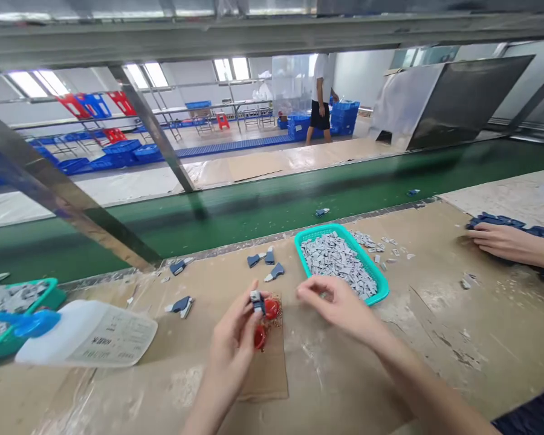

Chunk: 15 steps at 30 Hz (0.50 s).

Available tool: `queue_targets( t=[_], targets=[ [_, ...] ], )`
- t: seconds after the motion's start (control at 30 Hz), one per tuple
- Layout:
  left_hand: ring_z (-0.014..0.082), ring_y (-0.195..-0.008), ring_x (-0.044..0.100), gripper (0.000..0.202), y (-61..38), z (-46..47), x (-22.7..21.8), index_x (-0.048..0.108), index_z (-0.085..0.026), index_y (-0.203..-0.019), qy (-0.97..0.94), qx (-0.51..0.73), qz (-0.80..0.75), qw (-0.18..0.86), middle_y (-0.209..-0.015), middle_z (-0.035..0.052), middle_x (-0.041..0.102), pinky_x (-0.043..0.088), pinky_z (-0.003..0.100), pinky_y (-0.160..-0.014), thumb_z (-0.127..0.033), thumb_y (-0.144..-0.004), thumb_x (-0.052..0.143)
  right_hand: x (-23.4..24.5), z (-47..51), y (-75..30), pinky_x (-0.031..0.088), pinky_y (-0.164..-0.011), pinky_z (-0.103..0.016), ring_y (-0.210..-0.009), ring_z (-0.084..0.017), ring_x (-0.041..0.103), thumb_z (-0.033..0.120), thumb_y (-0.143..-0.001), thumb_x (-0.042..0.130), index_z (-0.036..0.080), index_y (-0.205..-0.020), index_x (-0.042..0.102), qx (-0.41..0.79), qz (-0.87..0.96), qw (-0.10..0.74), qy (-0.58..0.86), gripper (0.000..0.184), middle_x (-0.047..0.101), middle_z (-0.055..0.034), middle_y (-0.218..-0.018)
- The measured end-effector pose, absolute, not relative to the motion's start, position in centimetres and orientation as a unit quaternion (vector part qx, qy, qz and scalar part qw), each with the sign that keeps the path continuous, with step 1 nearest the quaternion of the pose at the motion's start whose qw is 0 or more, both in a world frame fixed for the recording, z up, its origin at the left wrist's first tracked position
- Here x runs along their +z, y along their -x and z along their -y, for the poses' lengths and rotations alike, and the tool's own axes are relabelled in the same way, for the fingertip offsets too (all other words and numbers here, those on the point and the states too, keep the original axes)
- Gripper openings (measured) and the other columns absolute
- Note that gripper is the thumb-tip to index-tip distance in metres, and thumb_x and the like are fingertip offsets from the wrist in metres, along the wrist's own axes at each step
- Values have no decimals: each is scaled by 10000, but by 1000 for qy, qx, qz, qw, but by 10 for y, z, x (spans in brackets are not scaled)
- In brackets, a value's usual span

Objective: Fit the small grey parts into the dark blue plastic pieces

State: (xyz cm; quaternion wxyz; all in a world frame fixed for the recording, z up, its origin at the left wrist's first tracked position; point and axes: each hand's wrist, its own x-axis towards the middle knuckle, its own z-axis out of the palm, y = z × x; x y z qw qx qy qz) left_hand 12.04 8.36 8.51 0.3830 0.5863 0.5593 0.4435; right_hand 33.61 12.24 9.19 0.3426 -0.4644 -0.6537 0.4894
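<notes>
My left hand [231, 335] grips a small dark blue and grey plastic part [257, 301] between thumb and fingers. Just behind and below that part are two small red round dishes [272, 309] on a strip of cardboard [267, 380]. My right hand [333, 300] is by the near left side of a turquoise basket [381, 285], its thumb and index finger pinched together; whatever they hold is too small or hidden to tell. Small flat grey pieces [338, 260] fill the basket. Several blue and grey parts [275, 272] lie on the cardboard-covered table beyond my hands.
At left, a white bottle with a blue pump [104, 333] lies beside another turquoise basket [54, 296]. A green conveyor belt [254, 211] runs behind the table, carrying a few parts. A co-worker's hand [503, 241] touches dark blue parts at right. Someone stands far back.
</notes>
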Motion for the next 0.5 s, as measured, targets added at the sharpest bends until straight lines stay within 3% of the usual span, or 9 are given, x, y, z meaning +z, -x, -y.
queue_targets(
  t=[0.07,0.13,0.2,0.3,0.5],
  targets=[
    [177,-1171,521,431,-107,-106,88,494,-192,-1282,-617,433,-585,299,-1250,78,585,337,329,-1048,-341,-878,476,94,-146,-363,417,-764,-334,-915,-227,567,277,-889,531,219,-978,662,297,695,312,575,169,660,-55,-964],
    [172,-1185,504,427,-93,-137,88,487,-172,-1276,-640,410,-610,225,-1260,87,573,310,335,-1056,-334,-889,411,91,-171,-384,378,-847,-381,-1030,-281,501,210,-830,608,219,-1016,683,184,722,220,630,201,646,-83,-987],
    [174,-1139,539,454,-80,-172,85,455,-144,-1300,-658,380,-626,175,-1214,104,597,344,337,-1027,-293,-884,355,84,-192,-395,367,-866,-385,-1061,-304,468,204,-740,714,227,-980,713,170,736,157,636,241,642,-88,-962],
    [212,-1060,584,495,-69,-227,80,459,-108,-1305,-675,337,-643,131,-1117,127,637,401,345,-964,-218,-834,351,71,-214,-393,387,-837,-376,-1038,-315,471,249,-643,805,235,-888,747,183,741,148,629,252,641,-91,-918],
    [312,-1013,601,573,-59,-305,88,555,-93,-1222,-734,239,-632,69,-1023,157,670,451,391,-854,-174,-674,412,73,-219,-372,371,-896,-385,-1014,-315,508,238,-679,784,182,-765,758,149,744,186,624,106,659,-113,-870]
  ],
)
